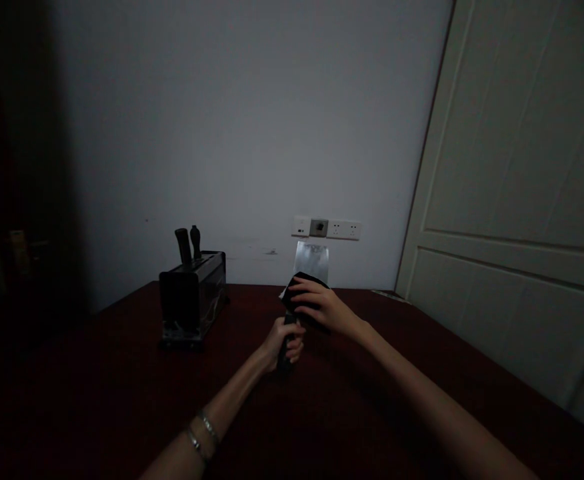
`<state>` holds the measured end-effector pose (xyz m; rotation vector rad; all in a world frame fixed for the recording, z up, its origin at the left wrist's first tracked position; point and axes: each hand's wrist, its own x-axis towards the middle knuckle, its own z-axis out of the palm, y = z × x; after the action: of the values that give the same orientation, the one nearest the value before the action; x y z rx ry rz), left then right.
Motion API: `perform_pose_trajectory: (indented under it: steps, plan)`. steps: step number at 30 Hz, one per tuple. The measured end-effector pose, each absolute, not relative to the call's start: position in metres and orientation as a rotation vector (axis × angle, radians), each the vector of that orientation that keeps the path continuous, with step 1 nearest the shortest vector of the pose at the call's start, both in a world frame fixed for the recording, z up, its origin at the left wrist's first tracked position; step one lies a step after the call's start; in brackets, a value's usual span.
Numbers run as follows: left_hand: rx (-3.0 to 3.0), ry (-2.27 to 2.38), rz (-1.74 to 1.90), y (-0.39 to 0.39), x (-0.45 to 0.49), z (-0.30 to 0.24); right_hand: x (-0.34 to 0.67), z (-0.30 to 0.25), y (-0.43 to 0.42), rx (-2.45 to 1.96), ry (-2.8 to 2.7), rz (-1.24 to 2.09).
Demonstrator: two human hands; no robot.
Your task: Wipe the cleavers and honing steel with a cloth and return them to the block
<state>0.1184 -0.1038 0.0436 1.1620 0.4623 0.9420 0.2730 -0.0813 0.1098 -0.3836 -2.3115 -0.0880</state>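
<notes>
My left hand (283, 344) is wrapped round the dark handle of a cleaver (312, 260), whose broad, shiny blade points up and away from me. My right hand (326, 308) presses a black cloth (297, 292) against the lower blade, fingers laid across it. The cloth hides that part of the blade; its exact material is hard to make out in the dim light. Off to the left, apart from both hands, a dark knife block (192, 293) stands upright with two black handles sticking out of its top.
A dark red table (252, 413) lies under my hands and runs back to a pale wall (252, 120). Wall sockets (343, 230) sit just above and behind the blade. A white panelled door (512, 167) rises along the right side.
</notes>
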Motion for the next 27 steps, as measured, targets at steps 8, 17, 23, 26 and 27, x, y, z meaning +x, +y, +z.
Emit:
perform_pose_trajectory:
  steps: [8,17,23,26,27]
  plan:
    - [1.188,0.522,0.967,-0.104,0.119,0.043,0.263,0.119,-0.086,-0.345,-2.392,-0.171]
    - [1.165,0.481,1.025,-0.103,0.114,0.051,0.262,0.126,-0.090,-0.373,-2.404,-0.219]
    - [1.171,0.454,0.993,-0.106,0.112,0.053,0.261,0.132,-0.090,-0.361,-2.451,-0.241]
    - [1.161,0.461,0.992,-0.107,0.111,0.055,0.267,0.135,-0.091,-0.371,-2.477,-0.236]
    - [1.158,0.470,0.996,-0.107,0.112,0.055,0.267,0.135,-0.091,-0.376,-2.475,-0.240]
